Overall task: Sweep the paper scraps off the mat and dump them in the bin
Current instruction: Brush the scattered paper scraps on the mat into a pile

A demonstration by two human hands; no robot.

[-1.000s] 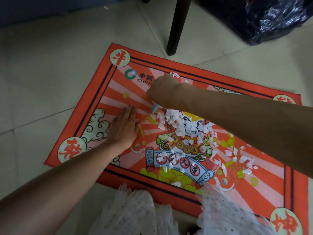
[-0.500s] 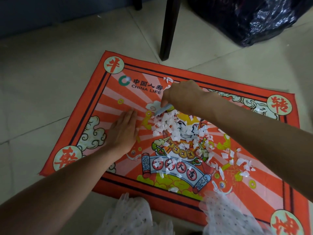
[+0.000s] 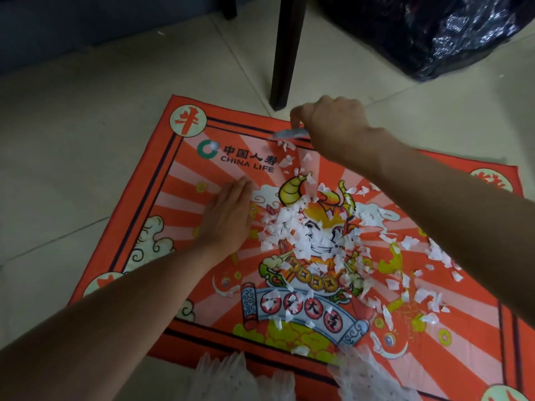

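Observation:
A red printed mat (image 3: pixel 185 180) lies on the tiled floor. White paper scraps (image 3: pixel 292 230) are heaped at its middle, and more scraps (image 3: pixel 419 290) are strewn toward its right side. My left hand (image 3: pixel 228 215) rests flat on the mat, just left of the heap, fingers straight. My right hand (image 3: pixel 333 125) hovers over the mat's far edge and grips a small pale flat piece (image 3: pixel 289 134) that sticks out to the left, blurred. A few scraps (image 3: pixel 286 160) lie just below it.
A dark chair leg (image 3: pixel 285 53) stands on the floor just beyond the mat's far edge. A black plastic bag (image 3: pixel 434 33) sits at the back right. White dotted fabric (image 3: pixel 240 377) covers the mat's near edge.
My right hand has moved from the mat's middle toward its far edge, still holding the pale piece. The scrap heap is now uncovered. My left hand has stayed flat in place.

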